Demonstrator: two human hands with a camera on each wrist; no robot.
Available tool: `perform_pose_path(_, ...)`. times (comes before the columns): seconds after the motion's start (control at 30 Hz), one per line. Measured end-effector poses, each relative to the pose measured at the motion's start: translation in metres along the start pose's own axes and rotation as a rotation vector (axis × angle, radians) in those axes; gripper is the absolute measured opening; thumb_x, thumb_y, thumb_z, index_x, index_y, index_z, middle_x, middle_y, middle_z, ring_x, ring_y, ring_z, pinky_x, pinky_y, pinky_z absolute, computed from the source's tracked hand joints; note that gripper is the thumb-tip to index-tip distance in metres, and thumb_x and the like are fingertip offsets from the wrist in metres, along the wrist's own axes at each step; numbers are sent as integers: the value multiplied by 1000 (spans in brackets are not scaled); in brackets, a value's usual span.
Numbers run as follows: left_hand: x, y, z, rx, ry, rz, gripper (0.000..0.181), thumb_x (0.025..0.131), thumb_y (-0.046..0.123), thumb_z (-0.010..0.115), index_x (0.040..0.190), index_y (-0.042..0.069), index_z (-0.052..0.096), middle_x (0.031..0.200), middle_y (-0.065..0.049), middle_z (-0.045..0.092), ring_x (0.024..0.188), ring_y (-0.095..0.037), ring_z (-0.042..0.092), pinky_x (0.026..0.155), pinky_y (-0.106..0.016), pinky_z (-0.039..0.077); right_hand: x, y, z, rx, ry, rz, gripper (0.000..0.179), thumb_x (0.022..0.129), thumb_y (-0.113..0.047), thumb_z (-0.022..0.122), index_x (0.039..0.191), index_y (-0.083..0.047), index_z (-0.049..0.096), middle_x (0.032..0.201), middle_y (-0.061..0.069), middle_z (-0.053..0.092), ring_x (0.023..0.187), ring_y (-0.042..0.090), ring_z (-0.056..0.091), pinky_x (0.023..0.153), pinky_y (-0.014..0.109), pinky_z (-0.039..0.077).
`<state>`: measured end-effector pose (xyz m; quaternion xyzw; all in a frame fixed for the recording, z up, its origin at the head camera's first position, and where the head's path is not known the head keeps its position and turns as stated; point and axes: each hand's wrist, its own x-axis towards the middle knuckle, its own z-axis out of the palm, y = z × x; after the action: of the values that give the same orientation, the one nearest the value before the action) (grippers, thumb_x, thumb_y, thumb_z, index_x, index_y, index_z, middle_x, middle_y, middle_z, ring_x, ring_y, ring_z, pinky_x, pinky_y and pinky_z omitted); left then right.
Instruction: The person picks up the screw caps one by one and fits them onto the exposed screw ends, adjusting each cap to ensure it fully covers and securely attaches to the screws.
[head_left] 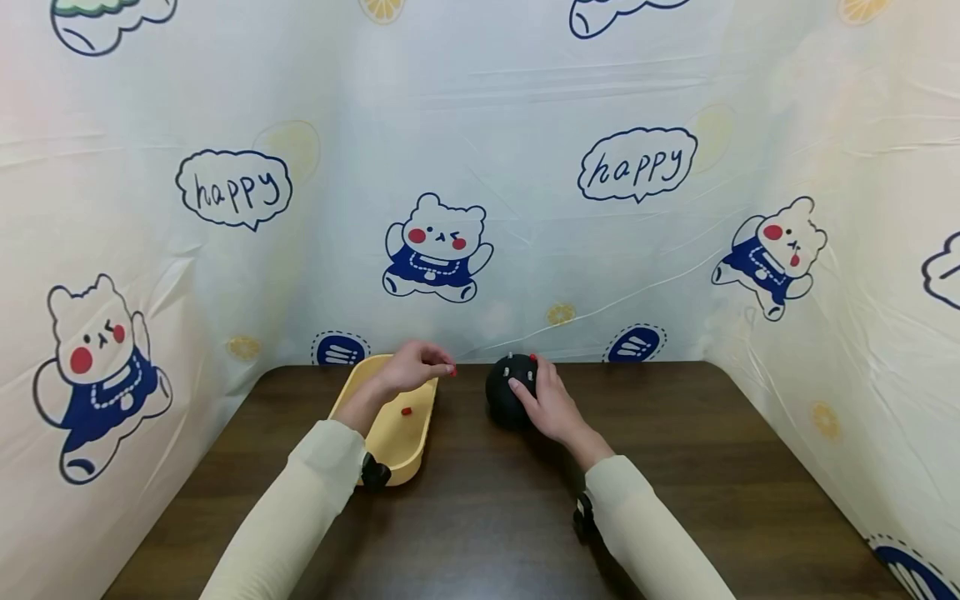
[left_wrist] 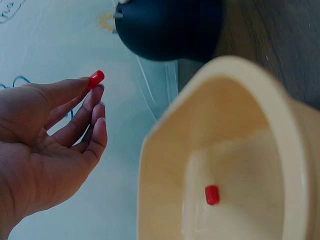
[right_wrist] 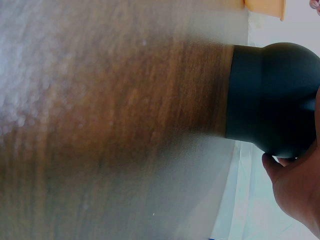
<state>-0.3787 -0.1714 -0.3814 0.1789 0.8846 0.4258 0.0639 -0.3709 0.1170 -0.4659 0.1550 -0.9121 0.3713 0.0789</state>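
Observation:
My left hand pinches a small red cylindrical cap between thumb and forefinger, above the far end of a yellow tray. Its other fingers curl loosely, as the left wrist view shows. A second red cap lies on the tray floor. To the right, a black rounded object with a straight-sided base stands on the table. Several short metal pegs stick out of its top. My right hand grips its right side, thumb in front, with a red piece near the fingertips.
The brown wooden table ends at a light printed curtain that hangs behind it and along both sides. Black wrist devices sit at the left cuff and the right cuff.

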Motion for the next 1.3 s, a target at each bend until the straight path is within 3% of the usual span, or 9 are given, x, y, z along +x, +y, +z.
perform_pose_path(0.27,1,23,11,-28,72,37,18,99,15,68,112,5,76,105,-12,74,100,-32,62,86,-36,52,3,2,0,-10,-3,3,84,104,-60,44,160,-3,18,160,21,29,145,37,36,116,58,33)
perform_pose_path(0.47,4,38,27,-11,115,79,12,99,17,70,107,13,77,101,-2,74,96,-22,62,87,-36,55,2,2,1,-1,-6,11,85,103,-61,45,160,-4,18,161,21,29,144,37,37,116,60,32)
perform_pose_path(0.6,9,44,36,-13,128,122,13,99,16,70,108,10,77,102,-3,74,95,-21,63,89,-38,54,2,0,0,2,-4,8,84,104,-60,45,160,-4,18,161,21,29,144,37,37,116,59,32)
perform_pose_path(0.93,19,47,54,-20,127,157,17,97,13,71,110,4,76,101,-2,74,94,-19,64,91,-39,54,2,1,0,3,-1,3,84,104,-59,45,160,-2,18,159,21,30,141,37,40,114,59,36)
perform_pose_path(1.3,23,55,67,-46,196,149,15,95,15,74,108,10,79,99,0,75,91,-19,64,85,-34,57,2,0,-1,-2,-1,-3,83,105,-59,44,160,-3,17,156,22,33,138,38,42,111,59,39)
